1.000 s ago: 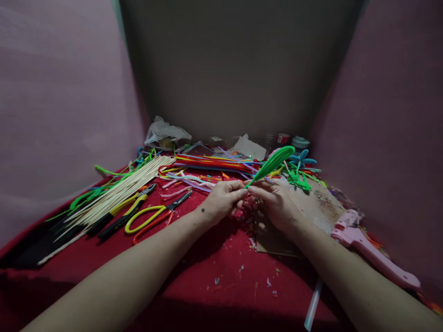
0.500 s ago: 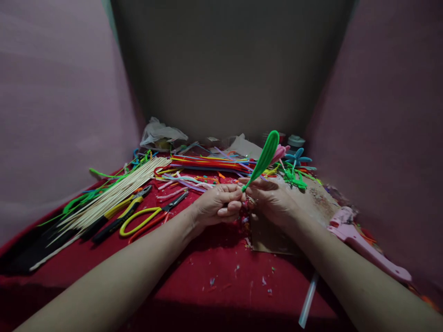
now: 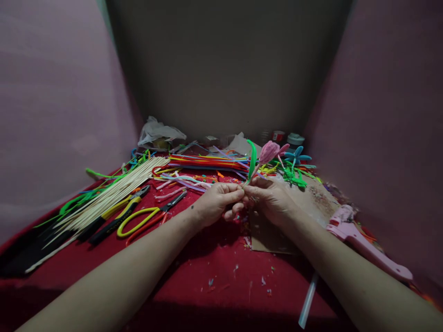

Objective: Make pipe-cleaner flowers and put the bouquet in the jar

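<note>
Over the middle of the red cloth, both hands meet at the stem of a pink pipe-cleaner flower (image 3: pixel 268 152). A green pipe-cleaner leaf (image 3: pixel 252 159) rises beside the bloom on its left, its lower end reaching into my fingers. My left hand (image 3: pixel 220 201) pinches where stem and leaf come together. My right hand (image 3: pixel 272 198) is closed around the stem from the other side, just below the bloom. The lower part of the stem is hidden by the fingers, so I cannot tell whether the leaf is fastened to it.
Left lie wooden skewers (image 3: pixel 114 196), pliers (image 3: pixel 121 216) and scissors (image 3: pixel 152 220). Pipe cleaners (image 3: pixel 207 162) stretch across the back, near a plastic bag (image 3: pixel 157 131). Right are a cardboard piece (image 3: pixel 273 237), a blue flower (image 3: pixel 296 156) and a pink glue gun (image 3: pixel 367 244) with a glue stick (image 3: pixel 308 302).
The green leaf has turned from its broad face to a narrow, more upright edge and moved left. The pink bloom, mostly behind it before, now shows plainly. Both hands stay close together.
</note>
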